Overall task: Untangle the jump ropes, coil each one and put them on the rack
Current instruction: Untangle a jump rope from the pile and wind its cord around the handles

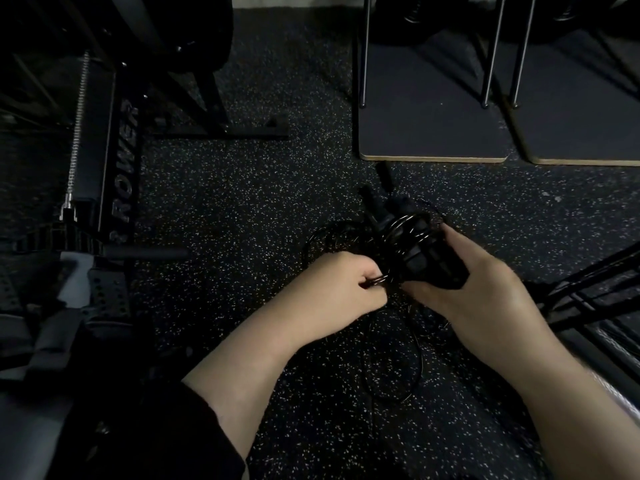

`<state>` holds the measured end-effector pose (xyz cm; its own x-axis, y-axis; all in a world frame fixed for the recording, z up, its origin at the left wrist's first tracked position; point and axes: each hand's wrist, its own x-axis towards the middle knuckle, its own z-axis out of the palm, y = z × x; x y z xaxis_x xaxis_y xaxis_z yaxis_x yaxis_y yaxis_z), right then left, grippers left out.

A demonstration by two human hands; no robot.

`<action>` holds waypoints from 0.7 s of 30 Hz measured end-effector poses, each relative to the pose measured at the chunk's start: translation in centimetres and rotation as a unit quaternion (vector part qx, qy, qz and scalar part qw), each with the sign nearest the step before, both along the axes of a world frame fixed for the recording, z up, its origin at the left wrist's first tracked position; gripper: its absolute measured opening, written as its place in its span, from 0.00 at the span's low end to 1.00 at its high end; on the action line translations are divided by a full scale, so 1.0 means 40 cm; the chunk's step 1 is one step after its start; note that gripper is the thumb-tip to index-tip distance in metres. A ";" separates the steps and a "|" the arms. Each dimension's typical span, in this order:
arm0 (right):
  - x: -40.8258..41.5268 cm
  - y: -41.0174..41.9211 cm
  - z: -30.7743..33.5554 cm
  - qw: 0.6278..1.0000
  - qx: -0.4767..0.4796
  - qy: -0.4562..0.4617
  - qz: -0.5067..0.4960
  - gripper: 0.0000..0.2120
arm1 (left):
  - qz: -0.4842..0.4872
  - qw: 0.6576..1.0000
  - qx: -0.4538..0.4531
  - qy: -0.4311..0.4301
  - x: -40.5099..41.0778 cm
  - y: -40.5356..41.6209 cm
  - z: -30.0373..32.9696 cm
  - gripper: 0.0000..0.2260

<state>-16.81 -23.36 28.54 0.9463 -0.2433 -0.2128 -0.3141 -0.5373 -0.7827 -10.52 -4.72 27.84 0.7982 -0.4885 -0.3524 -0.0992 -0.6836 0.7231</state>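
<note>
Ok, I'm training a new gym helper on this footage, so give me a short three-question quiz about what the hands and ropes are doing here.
1. True or false: the right hand grips the bundle of black handles.
2. What does the left hand pinch? A) a cord loop B) the rower handle C) nothing
3. Where does the loose cord lie?

Key:
1. True.
2. A, a loop of cord.
3. On the speckled floor, below the hands.
</note>
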 end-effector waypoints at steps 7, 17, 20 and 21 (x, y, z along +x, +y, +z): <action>0.002 -0.003 -0.014 0.989 -0.099 0.080 0.075 0.45 | -0.143 0.961 0.133 -0.194 -0.008 -0.005 0.029 0.07; 0.001 -0.008 0.016 0.943 -0.139 0.142 0.266 0.37 | -0.216 0.960 0.081 -0.162 0.010 0.037 0.045 0.11; -0.001 -0.010 0.033 0.934 -0.117 0.145 0.305 0.34 | -0.206 0.967 0.068 -0.137 0.017 0.052 0.047 0.12; -0.002 -0.012 0.037 0.934 -0.097 0.142 0.314 0.32 | -0.187 0.974 0.056 -0.114 0.019 0.056 0.049 0.12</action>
<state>-16.89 -23.84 30.01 0.8274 0.2812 -0.4861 -0.0684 -0.8087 -0.5843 -9.76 -2.47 29.81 0.6356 -0.7289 -0.2545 -0.5058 -0.6422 0.5760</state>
